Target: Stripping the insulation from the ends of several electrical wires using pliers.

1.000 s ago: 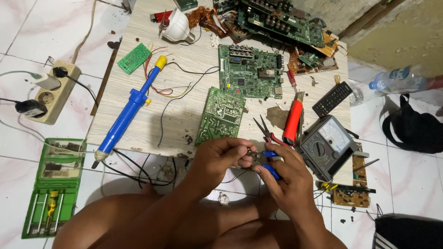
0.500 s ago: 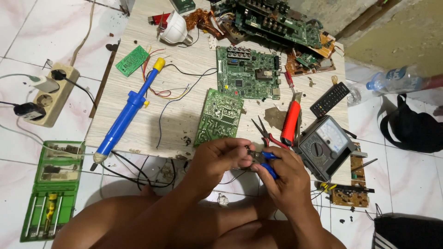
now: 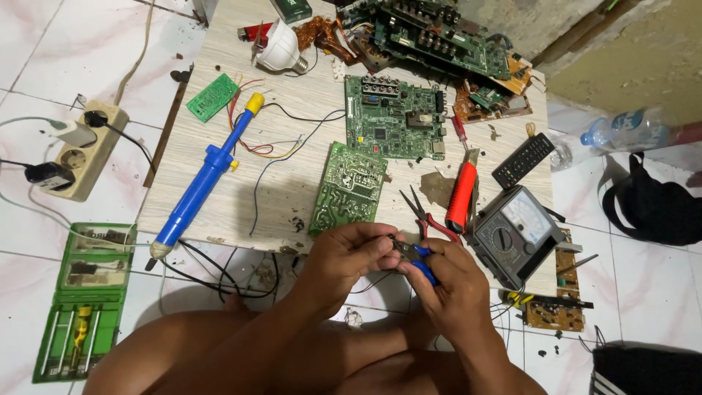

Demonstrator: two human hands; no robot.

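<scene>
My right hand grips blue-handled pliers just off the near edge of the low wooden board. My left hand pinches something small at the pliers' jaws; what it is stays hidden by the fingers. A thin black wire hangs below the hands. Right behind them lies a green circuit board with its solder side up. Red-handled needle-nose pliers rest open beside my right hand.
On the board lie a blue desoldering pump, a larger green mainboard, a red-handled tool, a remote, a multimeter and a white bulb. A power strip and green tool case sit on the left floor.
Both hands stay together at the board's near edge, shifting only slightly. The view has tilted a little.
</scene>
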